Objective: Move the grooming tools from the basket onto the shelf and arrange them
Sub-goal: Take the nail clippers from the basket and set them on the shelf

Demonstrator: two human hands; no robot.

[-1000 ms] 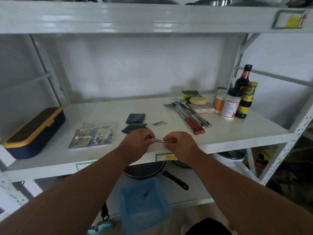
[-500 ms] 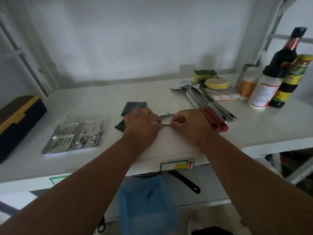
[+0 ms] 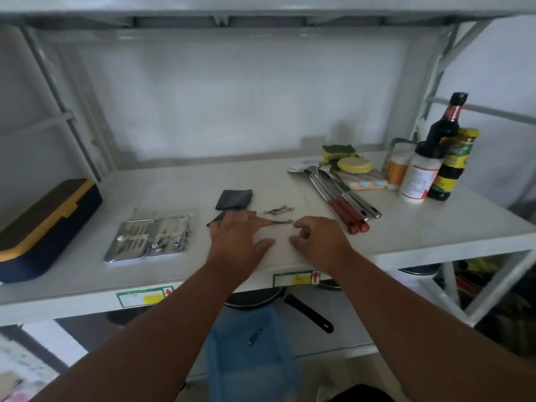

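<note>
The left hand (image 3: 236, 240) lies flat, fingertips at a small metal tool (image 3: 280, 221) on the shelf (image 3: 406, 227); the right hand (image 3: 317, 239) hovers loosely curled, empty. One tool (image 3: 254, 335) remains in the blue basket (image 3: 232, 372). Shelf-edge stickers (image 3: 296, 278) show red arrows; their writing is unreadable.

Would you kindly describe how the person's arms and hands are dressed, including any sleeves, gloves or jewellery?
Both forearms are bare along all of their visible length; no sleeve shows. The left hand and the right hand wear no gloves. No watch, bracelet or ring is visible on the wrists or fingers that show, and no markings can be made out.
</note>
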